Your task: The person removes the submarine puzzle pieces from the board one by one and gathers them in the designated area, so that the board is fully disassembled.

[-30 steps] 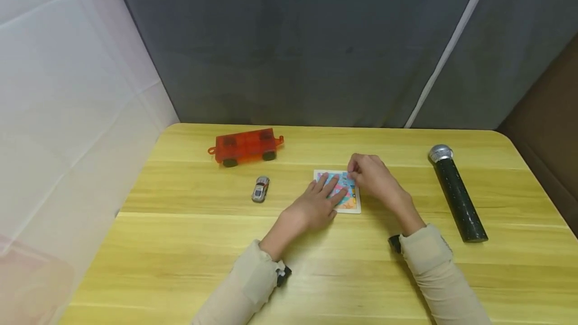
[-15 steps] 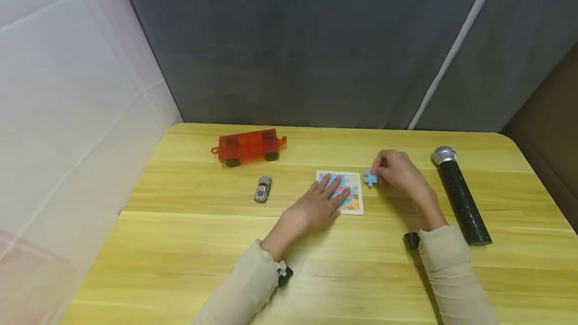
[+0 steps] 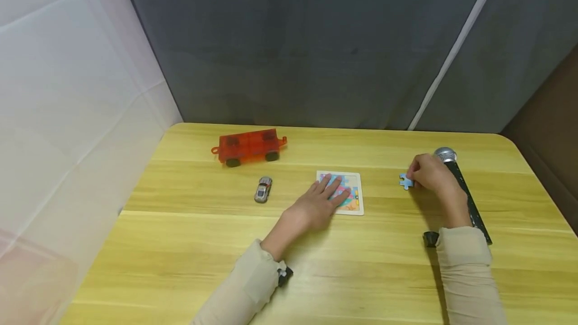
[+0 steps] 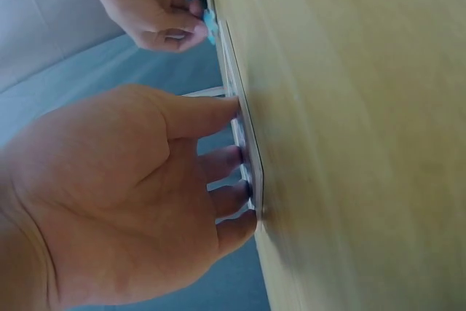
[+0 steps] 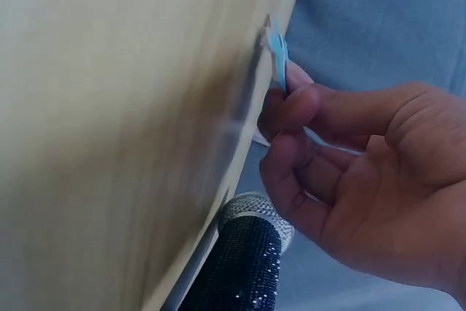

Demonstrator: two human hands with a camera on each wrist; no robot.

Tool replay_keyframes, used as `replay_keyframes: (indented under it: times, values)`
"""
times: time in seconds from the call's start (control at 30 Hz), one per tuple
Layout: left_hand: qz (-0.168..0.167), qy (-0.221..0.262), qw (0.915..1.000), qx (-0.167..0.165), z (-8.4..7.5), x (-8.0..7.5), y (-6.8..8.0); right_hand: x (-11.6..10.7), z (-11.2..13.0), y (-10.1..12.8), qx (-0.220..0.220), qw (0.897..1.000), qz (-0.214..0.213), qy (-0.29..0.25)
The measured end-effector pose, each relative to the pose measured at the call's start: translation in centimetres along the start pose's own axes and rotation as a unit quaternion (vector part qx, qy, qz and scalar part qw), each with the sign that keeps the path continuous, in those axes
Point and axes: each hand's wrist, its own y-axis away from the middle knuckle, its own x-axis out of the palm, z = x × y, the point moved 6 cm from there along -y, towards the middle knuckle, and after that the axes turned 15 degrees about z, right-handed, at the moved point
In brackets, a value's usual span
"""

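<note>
Wooden table [image 3: 180, 245]; grey curtain [image 3: 293, 39] behind.

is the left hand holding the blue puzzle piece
No, the right hand pinches the blue puzzle piece, while the left hand rests flat on the puzzle board.

I'm seeing a small blue puzzle piece [image 3: 406, 181] being pinched just above the wooden tabletop, at about three o'clock from the puzzle board [image 3: 355, 195], which is lying flat and showing a colourful picture, white-bordered.

Beige sleeves [image 3: 253, 285], black wrist cameras [image 3: 284, 276]
</note>
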Motion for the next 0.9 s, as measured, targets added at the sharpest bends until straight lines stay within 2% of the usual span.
replay_keyframes:
  times: [0.3,0.43,0.57,0.67,0.77,0.83,0.9]
  values:
    - [-0.003,-0.001,1.0,-0.009,-0.3,-0.1,0.2,-0.4,-0.7,0.1,0.041,0.999,-0.023,0.018]
    - [-0.004,0.024,0.9994,-0.024,0.0,0.2,0.4,-0.4,-1.5,0.3,0.076,0.997,-0.028,0.013]
    - [-0.005,0.047,0.9982,-0.037,0.4,0.4,0.7,-0.2,-1.2,0.3,0.082,0.996,-0.031,0.033]
    - [-0.007,0.047,0.998,-0.042,0.6,0.5,0.9,0.1,0.8,0.2,0.045,0.996,-0.055,0.052]
    - [-0.006,0.043,0.9982,-0.043,0.7,0.5,1.0,1.0,4.6,-0.3,-0.04,0.995,-0.066,0.066]
    - [-0.006,0.033,0.9985,-0.044,0.7,0.5,0.7,2.2,7.4,-0.8,-0.111,0.99,-0.044,0.068]
    - [-0.003,0.034,0.9986,-0.042,0.7,0.7,0.1,3.7,9.7,-1.2,-0.164,0.984,-0.005,0.067]
